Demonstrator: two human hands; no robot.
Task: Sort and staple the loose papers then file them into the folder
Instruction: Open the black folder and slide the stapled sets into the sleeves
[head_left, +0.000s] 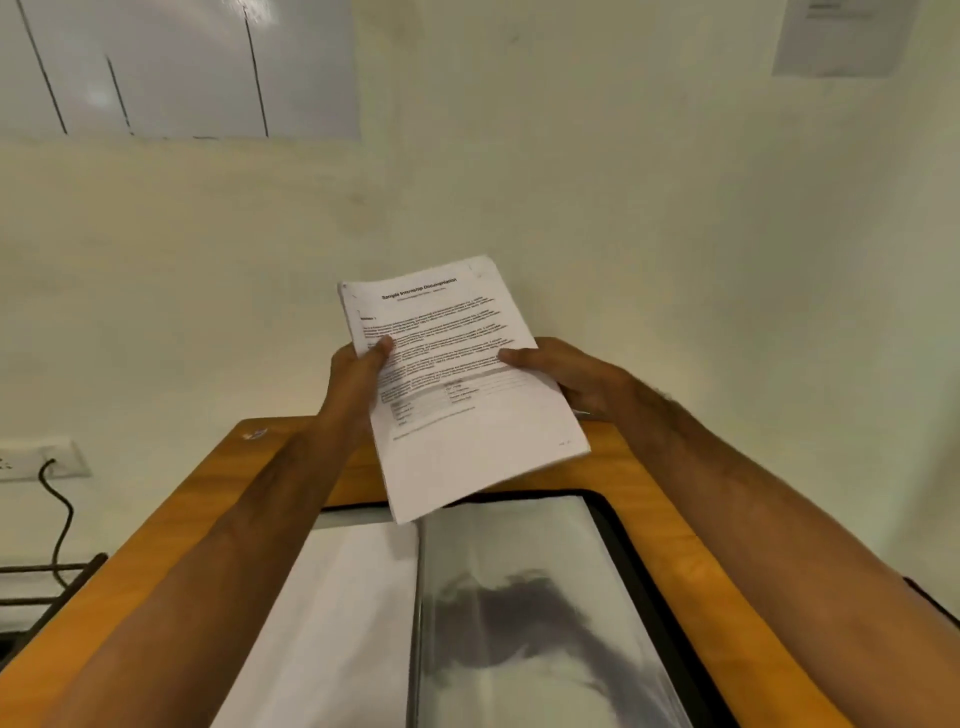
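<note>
Presently the papers (457, 384) are gathered into one stack and held raised above the open folder (524, 613) on the wooden table (644, 467); filing appears outstanding, and no staple can be confirmed. Left hand (358, 371) and right hand (558, 371) each grip a side edge, thumbs on top.

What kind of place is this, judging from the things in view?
Probably an office or study room. A person holds printed papers over an open folder with clear sleeves, which lies on a wooden desk. A whiteboard and a notice hang on the wall.
</note>
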